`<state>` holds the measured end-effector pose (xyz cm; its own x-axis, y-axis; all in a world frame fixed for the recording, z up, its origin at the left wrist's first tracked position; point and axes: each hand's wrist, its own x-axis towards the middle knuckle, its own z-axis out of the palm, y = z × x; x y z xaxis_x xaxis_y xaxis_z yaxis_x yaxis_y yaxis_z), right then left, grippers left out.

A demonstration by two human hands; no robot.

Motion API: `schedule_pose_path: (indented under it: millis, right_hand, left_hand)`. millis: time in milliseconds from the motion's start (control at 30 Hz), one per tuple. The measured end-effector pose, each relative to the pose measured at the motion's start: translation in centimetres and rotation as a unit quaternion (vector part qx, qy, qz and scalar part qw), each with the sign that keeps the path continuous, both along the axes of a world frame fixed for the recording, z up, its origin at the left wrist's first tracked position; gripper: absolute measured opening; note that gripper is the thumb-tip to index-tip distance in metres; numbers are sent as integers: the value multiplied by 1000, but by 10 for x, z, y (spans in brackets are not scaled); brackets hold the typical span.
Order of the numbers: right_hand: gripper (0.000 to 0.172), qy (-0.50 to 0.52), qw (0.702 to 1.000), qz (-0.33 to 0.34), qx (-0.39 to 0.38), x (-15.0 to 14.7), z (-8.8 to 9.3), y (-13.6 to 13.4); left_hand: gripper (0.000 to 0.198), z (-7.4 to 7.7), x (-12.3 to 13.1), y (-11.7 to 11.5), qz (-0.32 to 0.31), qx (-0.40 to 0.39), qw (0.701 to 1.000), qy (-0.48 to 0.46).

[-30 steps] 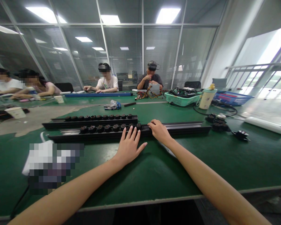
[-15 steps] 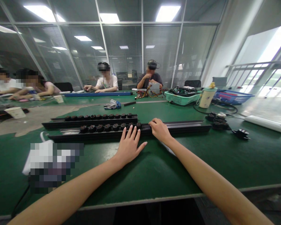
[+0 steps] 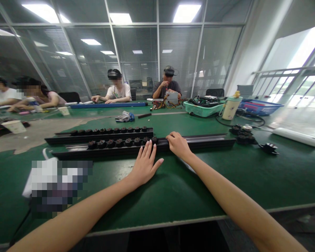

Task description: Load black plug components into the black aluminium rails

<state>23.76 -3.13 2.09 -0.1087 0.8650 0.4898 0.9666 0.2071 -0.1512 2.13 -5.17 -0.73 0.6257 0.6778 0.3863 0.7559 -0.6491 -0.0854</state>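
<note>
Two long black rails lie side by side across the green table mat (image 3: 199,182). A row of small dark ribbed parts stands on each. My right hand (image 3: 177,145) curls over the near rail (image 3: 207,142), close to the last part in its row (image 3: 154,140). My left hand (image 3: 144,166) lies flat on the mat with its fingers spread, the fingertips just in front of the near rail. It holds nothing. The far rail (image 3: 99,136) is out of reach of both fingertips, and neither hand touches it.
A pixelated patch (image 3: 60,185) hides something at the lower left. Several small dark parts (image 3: 241,134) sit to the right of the rails. Beyond them are a green basket (image 3: 201,110), a bottle (image 3: 229,109) and a blue basket (image 3: 259,107). Co-workers sit along the far side.
The whole view has shifted slightly, so the table sits a little higher in the picture. Neither hand has visibly moved relative to the rails.
</note>
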Motion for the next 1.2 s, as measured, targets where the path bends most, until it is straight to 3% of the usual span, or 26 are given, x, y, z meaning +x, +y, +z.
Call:
schedule_pose_path:
  millis: [1200]
  right_hand:
    - [33,-4,997,-68,-46,-1,8,-4]
  left_hand:
    - [73,-3,-1,1,6,-13,1000,0]
